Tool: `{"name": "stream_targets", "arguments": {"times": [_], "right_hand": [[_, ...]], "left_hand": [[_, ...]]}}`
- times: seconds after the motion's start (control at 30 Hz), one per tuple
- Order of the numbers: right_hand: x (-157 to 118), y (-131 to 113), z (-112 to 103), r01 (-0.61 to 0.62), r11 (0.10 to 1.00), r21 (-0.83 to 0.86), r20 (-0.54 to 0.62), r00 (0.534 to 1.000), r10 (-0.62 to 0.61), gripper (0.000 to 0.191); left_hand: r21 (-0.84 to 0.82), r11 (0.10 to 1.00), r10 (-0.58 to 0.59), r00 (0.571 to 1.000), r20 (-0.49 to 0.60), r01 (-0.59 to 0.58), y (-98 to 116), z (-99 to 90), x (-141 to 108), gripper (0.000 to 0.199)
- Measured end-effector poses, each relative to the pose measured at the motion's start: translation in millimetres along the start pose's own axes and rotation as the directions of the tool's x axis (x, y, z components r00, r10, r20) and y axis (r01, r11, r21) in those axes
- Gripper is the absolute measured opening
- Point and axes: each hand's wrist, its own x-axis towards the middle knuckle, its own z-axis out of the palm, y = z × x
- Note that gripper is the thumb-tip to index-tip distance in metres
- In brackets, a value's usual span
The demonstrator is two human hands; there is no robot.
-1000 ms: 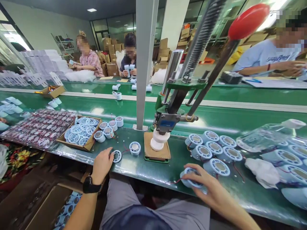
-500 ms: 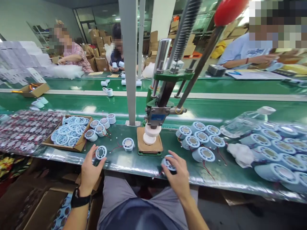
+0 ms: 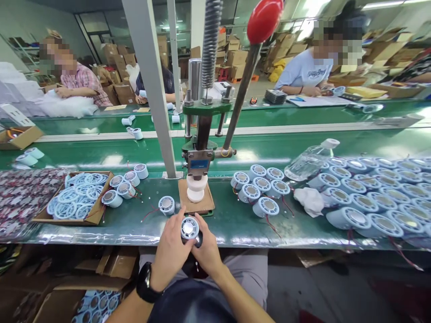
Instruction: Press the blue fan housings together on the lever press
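Note:
Both hands are closed around a light-blue round housing (image 3: 189, 228) with a silvery disc in its top, held near the table's front edge. My left hand (image 3: 171, 251) grips its left side, and my right hand (image 3: 208, 251) its right side. A slotted light-blue ring surrounds the disc; whether it is seated or only resting there I cannot tell. Something dark shows beside the right fingers. Just beyond stands a hand press (image 3: 198, 163) with a white round pressing head (image 3: 195, 187) over a brown base pad (image 3: 206, 202). Another housing (image 3: 166, 205) with red wires sits left of the press.
A cardboard tray of light-blue rings (image 3: 79, 195) lies left, beside several housings (image 3: 126, 189). More housings (image 3: 261, 184) stand right of the press, with crumpled white tissue (image 3: 309, 202) and a clear bottle (image 3: 310, 161). The red-knobbed lever (image 3: 264, 22) rises overhead. Co-workers sit across the green table.
My left hand has brought the ring rightward, and my right hand has brought the housing leftward. They now meet in front of the press. The camera view has shifted right.

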Motion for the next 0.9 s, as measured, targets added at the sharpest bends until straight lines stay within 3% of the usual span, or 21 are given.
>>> {"name": "stream_targets", "arguments": {"times": [0.17, 0.4, 0.5, 0.6, 0.67, 0.7, 0.77, 0.83, 0.9], "right_hand": [[1, 0, -1, -0.008, 0.999, 0.040, 0.014, 1.000, 0.008, 0.077], [2, -1, -3, 0.050, 0.998, -0.044, 0.080, 0.996, -0.046, 0.081], [4, -3, -13, 0.102, 0.987, -0.126, 0.205, 0.976, -0.074, 0.080], [21, -20, -47, 0.164, 0.958, -0.235, 0.423, 0.905, -0.051, 0.080], [48, -48, -84, 0.259, 0.916, -0.305, 0.492, 0.867, -0.081, 0.078], [68, -68, -106, 0.319, 0.884, -0.341, 0.471, 0.872, -0.133, 0.075], [117, -117, -148, 0.430, 0.795, -0.428, 0.322, 0.894, -0.311, 0.064], [178, -168, -183, 0.482, 0.703, -0.523, 0.130, 0.860, -0.493, 0.051], [240, -207, -201, 0.436, 0.714, -0.548, -0.068, 0.828, -0.557, 0.045]], "left_hand": [[-0.054, 0.995, -0.081, 0.996, -0.024, 0.079, 0, 3.0, -3, 0.087], [-0.131, 0.984, -0.124, 0.992, -0.036, 0.118, -7, 8.2, -5, 0.079], [-0.201, 0.976, -0.090, 0.996, -0.018, 0.085, -14, 16.0, -9, 0.066], [-0.286, 0.955, -0.080, 0.997, 0.024, 0.083, -19, 22.1, -10, 0.057], [-0.306, 0.942, -0.126, 0.991, 0.052, 0.136, -18, 19.5, -7, 0.056], [-0.307, 0.939, -0.144, 0.988, 0.061, 0.156, -16, 15.5, -3, 0.055], [-0.308, 0.939, -0.145, 0.989, 0.041, 0.151, -12, 2.7, 11, 0.055], [-0.312, 0.943, -0.129, 0.992, -0.017, 0.117, -6, -12.1, 33, 0.056], [-0.329, 0.939, -0.126, 0.990, -0.066, 0.098, -1, -23.1, 60, 0.058]]}}
